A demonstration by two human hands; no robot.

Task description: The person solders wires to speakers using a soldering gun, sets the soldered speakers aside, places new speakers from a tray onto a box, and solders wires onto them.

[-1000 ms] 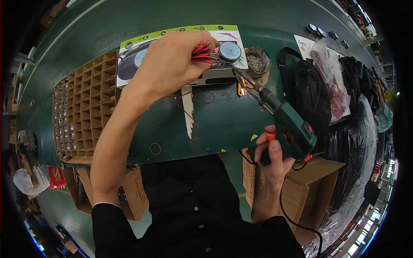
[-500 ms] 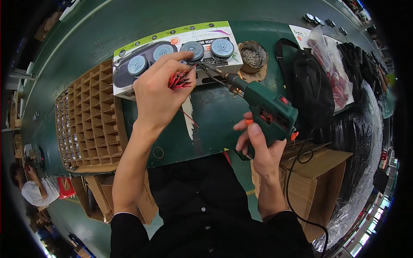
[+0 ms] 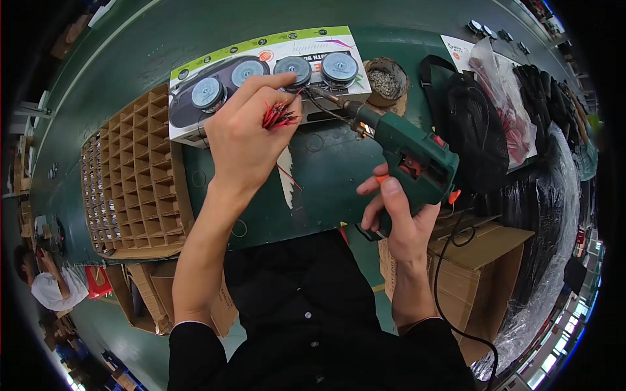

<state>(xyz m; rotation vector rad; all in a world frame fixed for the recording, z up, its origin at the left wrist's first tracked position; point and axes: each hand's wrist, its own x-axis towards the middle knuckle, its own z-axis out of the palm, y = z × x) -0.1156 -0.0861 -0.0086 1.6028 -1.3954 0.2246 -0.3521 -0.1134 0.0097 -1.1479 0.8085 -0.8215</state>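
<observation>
My left hand (image 3: 242, 133) is closed on a bundle of thin red and black wires (image 3: 279, 116). Its fingertips reach the near edge of a round speaker (image 3: 293, 68), third from the left in a row on a printed box (image 3: 306, 45). A green soldering gun (image 3: 417, 148) is gripped in my right hand (image 3: 405, 225), with my fingers round its handle. Its tip points left and meets, or nearly meets, the edge of that same speaker; the exact contact is too small to make out. Other speakers (image 3: 339, 68) sit face down on either side.
A cardboard divider tray (image 3: 140, 176) stands left, some cells holding speakers. Right of the box is a tin (image 3: 386, 81) of grey bits. A black mesh bag (image 3: 476, 120) lies farther right. The gun's cord (image 3: 438, 280) hangs past an open carton (image 3: 466, 287). A person (image 3: 59, 287) sits far left.
My left hand and the soldering gun have shifted very slightly right and down in view. Both grips stay the same, and the gun's tip is still at the third speaker's edge.
</observation>
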